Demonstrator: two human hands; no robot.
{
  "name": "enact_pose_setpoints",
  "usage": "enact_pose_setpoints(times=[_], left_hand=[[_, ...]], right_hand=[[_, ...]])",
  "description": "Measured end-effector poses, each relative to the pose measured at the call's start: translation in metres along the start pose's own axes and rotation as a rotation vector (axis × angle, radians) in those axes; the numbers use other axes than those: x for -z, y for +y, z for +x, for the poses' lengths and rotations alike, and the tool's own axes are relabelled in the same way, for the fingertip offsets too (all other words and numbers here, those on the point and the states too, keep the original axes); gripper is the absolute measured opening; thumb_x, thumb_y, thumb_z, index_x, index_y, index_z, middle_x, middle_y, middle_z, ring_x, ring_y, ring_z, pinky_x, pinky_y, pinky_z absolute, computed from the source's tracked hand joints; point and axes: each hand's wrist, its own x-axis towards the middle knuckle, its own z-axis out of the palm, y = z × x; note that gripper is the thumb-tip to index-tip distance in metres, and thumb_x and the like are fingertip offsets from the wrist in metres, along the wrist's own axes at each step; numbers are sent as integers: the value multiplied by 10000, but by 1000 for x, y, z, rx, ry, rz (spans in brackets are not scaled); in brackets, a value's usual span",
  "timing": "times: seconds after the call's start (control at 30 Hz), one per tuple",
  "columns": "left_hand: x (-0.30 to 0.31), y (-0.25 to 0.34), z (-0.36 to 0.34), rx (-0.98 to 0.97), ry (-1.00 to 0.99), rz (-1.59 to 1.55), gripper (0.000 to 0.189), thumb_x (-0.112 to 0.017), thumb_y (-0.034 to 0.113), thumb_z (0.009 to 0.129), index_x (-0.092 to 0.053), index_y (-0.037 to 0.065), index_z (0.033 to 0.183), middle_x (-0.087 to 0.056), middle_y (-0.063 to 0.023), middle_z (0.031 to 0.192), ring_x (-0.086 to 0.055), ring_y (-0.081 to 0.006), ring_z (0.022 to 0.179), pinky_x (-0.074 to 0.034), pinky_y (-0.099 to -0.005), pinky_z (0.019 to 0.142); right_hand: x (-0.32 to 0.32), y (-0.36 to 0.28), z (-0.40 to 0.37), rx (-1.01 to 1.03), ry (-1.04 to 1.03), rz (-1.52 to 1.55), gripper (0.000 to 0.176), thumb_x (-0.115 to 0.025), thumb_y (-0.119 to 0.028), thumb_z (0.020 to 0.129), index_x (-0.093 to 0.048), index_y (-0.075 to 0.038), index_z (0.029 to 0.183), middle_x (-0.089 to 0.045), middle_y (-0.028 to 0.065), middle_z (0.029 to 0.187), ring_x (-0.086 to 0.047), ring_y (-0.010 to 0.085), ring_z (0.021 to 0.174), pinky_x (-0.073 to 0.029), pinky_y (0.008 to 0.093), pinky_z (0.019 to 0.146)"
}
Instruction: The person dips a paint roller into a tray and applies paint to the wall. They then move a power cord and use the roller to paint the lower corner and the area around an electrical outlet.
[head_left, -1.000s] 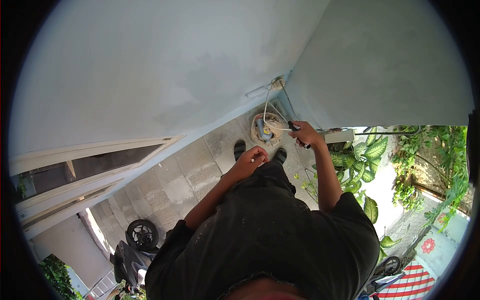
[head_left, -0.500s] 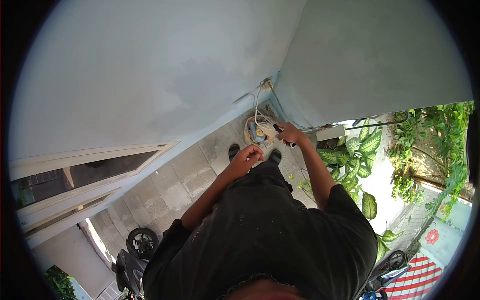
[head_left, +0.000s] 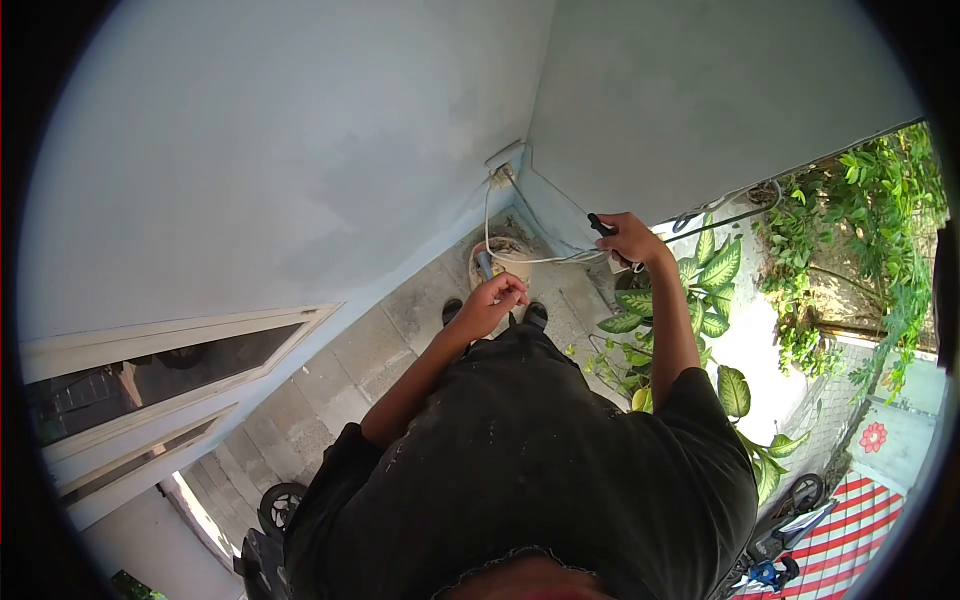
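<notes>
My right hand is closed around the black handle of a paint roller. The thin wire frame runs from the handle toward the wall corner, where the pale roller head lies against the left wall or very near it. Low in front of my waist is my left hand, its fingers loosely curled with nothing seen in them. Beyond it on the floor stands a stained bucket, partly covered by that hand, with a blue-grey object inside.
A socket-like box with a white cable sits low at the corner. Leafy plants grow at my right. A window frame is on the left wall. Motorbike wheels show behind me. My sandals rest on paving.
My right hand has moved up and to the right with the paint roller, whose head has risen along the wall near the corner. My left hand stays curled before my waist. The view has shifted slightly.
</notes>
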Motion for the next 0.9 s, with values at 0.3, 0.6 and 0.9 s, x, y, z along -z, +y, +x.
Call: enact_pose_setpoints(times=[0.3, 0.6, 0.9], left_hand=[[0, 1, 3, -7, 12, -6, 111, -484, 80, 939, -534, 12, 1011, -615, -56, 929, -599, -120, 891, -465, -266, 814], [-10, 5, 18, -12, -36, 13, 103, -468, 60, 944, -523, 8, 1015, -610, -71, 946, -595, -132, 900, -469, -284, 843], [-10, 1, 14, -2, -52, 1, 122, -471, 62, 942, -522, 1, 1035, -610, -72, 943, -605, -138, 916, -471, -285, 841]], right_hand=[[-6, 5, -28, 61, -6, 276, 517, -624, -4, 781, -502, 20, 1283, -498, 5, 576, -448, 74, 444, -374, 248, 369], [-47, 51, 3, 7, -30, 482, 499, -628, 1, 771, -519, 23, 1257, -480, -5, 575, -448, 78, 438, -372, 248, 375], [-46, 61, 17, 77, 1, 327, 512, -629, -22, 773, -517, 5, 1272, -477, -6, 551, -442, 76, 428, -372, 245, 385]])
